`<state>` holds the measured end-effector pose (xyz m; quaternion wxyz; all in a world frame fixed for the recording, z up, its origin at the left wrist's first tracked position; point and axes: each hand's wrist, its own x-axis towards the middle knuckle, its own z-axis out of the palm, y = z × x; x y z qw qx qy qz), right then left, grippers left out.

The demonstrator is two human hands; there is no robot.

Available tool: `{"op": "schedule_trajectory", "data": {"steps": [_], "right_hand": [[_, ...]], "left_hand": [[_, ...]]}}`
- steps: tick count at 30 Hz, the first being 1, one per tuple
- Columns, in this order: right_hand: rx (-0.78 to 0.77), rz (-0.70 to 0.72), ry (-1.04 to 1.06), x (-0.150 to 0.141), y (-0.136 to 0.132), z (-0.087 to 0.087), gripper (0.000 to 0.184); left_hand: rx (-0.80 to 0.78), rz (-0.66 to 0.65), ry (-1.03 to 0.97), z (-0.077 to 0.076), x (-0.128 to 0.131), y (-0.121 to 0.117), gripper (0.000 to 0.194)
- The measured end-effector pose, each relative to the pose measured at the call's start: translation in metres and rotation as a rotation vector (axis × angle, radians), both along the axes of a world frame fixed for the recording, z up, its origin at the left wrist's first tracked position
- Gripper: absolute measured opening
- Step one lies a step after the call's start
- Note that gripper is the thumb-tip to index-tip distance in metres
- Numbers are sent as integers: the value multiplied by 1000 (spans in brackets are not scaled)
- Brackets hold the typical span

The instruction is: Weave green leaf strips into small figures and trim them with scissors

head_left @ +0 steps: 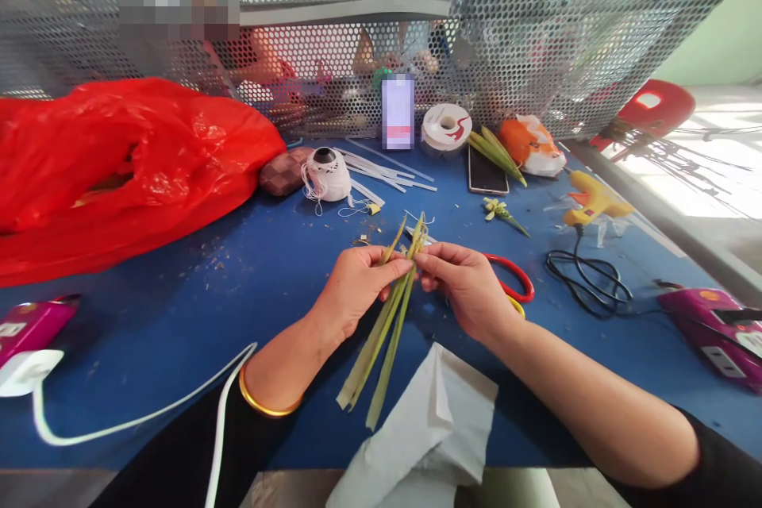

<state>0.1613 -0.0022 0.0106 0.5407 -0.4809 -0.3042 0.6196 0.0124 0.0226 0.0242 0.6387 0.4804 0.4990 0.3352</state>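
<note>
Several dried leaf strips (381, 348), pale green and flat, run through my fingers above the blue table. My left hand (363, 282) pinches the bundle between thumb and fingers near its upper part. Close beside it, my right hand (461, 278) pinches the same strips at their right side, fingertips almost touching the left thumb. The narrow strip ends point up and away, while the wider ends hang down toward me. Scissors with red and yellow handles (524, 278) lie partly hidden behind my right hand. White paper (437, 413) sits below the strips at the table's near edge.
A red plastic bag (136, 159) covers the left. Toward the back are a white thread cone (327, 178), white sticks (381, 169), a ribbon roll (446, 127) and a phone (488, 171). A yellow glue gun (595, 198) and purple power strip (711, 325) stand right. A white cable (148, 417) crosses near my left arm.
</note>
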Motion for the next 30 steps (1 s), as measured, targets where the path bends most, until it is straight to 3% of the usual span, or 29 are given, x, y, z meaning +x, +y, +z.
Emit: {"op": "schedule_trajectory", "data": {"steps": [20, 30], "right_hand": [[13, -34, 10, 0, 0, 0, 26], [15, 51, 93, 1, -1, -1, 18]], "left_hand": [[-28, -7, -1, 1, 1, -2, 19], [-49, 4, -51, 4, 2, -4, 12]]}}
